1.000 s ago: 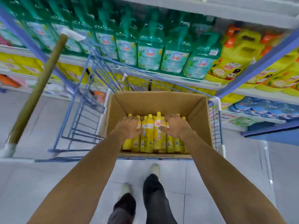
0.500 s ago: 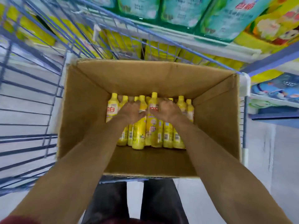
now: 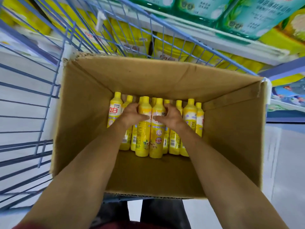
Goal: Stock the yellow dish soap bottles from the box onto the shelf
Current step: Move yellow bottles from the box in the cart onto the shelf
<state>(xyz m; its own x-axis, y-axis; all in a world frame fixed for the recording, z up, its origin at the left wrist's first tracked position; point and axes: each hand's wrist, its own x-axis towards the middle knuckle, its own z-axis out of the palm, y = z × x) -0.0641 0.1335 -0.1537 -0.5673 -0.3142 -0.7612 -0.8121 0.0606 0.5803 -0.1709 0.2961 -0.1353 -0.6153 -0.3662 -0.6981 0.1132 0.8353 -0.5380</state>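
Note:
An open cardboard box (image 3: 79,116) sits in a blue wire cart and holds several yellow dish soap bottles standing against its far wall. My left hand (image 3: 132,114) grips one yellow bottle (image 3: 143,138) round its shoulder. My right hand (image 3: 170,116) grips the yellow bottle beside it (image 3: 157,139). Both held bottles stand a little forward of the row, their bases near the box floor. More yellow bottles (image 3: 189,116) stand to the right and left of my hands. The shelf (image 3: 189,25) lies beyond the cart.
The blue wire cart (image 3: 41,96) surrounds the box on the left and far side. Yellow refill packs (image 3: 130,40) fill the shelf level behind it, with green bottles (image 3: 247,15) above. My legs (image 3: 148,212) stand on the pale floor below the box.
My head has moved closer over the box. Both hands have closed round two middle bottles and drawn them slightly forward from the row.

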